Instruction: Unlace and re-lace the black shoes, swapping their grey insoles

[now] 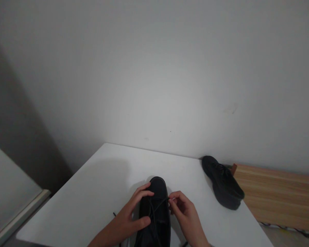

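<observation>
A black lace-up shoe (pixel 158 188) lies on the white table with its toe pointing away from me. My left hand (pixel 134 214) rests along its left side, fingers apart, fingertips touching the upper near the toe and the thumb by the lacing. At the shoe's right edge, my right hand (pixel 184 212) pinches a thin black shoelace (pixel 160 205) between thumb and forefinger. The lace runs slantwise across the front of the shoe. Loose dark lace ends show beside both wrists. The heel end is cut off by the lower frame edge.
A second black shoe (pixel 222 183) stands at the table's right edge, its laces tied. The white table (pixel 92 192) meets a grey wall (pixel 154 85) at the back. A wooden board (pixel 278 195) lies beyond the table on the right. A white panel (pixel 10 192) stands at the left.
</observation>
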`<state>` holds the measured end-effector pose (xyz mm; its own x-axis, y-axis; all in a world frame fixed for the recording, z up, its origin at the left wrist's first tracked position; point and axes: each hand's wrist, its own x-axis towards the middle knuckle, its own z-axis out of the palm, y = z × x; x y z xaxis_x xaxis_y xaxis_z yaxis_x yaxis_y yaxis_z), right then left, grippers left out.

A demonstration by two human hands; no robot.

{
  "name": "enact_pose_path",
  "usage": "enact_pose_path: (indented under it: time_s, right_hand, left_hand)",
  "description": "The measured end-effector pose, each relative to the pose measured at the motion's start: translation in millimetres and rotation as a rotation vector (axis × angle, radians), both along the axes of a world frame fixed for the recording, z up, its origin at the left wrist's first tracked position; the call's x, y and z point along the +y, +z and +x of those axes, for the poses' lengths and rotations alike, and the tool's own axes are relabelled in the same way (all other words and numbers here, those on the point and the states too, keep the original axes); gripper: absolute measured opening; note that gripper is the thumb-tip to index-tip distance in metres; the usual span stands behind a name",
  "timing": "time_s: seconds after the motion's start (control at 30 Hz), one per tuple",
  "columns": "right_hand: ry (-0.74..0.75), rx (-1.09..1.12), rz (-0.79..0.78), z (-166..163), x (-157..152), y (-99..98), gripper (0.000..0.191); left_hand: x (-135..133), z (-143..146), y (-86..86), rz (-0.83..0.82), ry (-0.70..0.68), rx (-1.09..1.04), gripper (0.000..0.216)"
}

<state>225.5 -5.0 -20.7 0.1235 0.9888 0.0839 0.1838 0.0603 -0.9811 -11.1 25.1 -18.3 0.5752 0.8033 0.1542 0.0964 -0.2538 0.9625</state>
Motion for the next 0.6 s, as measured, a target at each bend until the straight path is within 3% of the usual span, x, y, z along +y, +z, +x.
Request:
enact_pose_path:
  time_s: [0.23, 0.4, 0.6]
  right_hand:
    - [-0.093, 0.250, 0.057, 11, -2, 3.9, 0.038]
    - [-0.279, 0.385, 0.097, 37, -8, 6.3, 0.032]
    - [-0.562, 0.525, 0.278, 78, -19, 15.4, 0.030]
  left_hand:
    - [1, 4, -5.7, 0.007, -0.023, 0.004, 0.053]
    - [0, 2, -7.7, -0.003, -0.028, 0.010, 0.052]
    - [1, 1, -7.7, 0.003, -0.037, 0.010, 0.055]
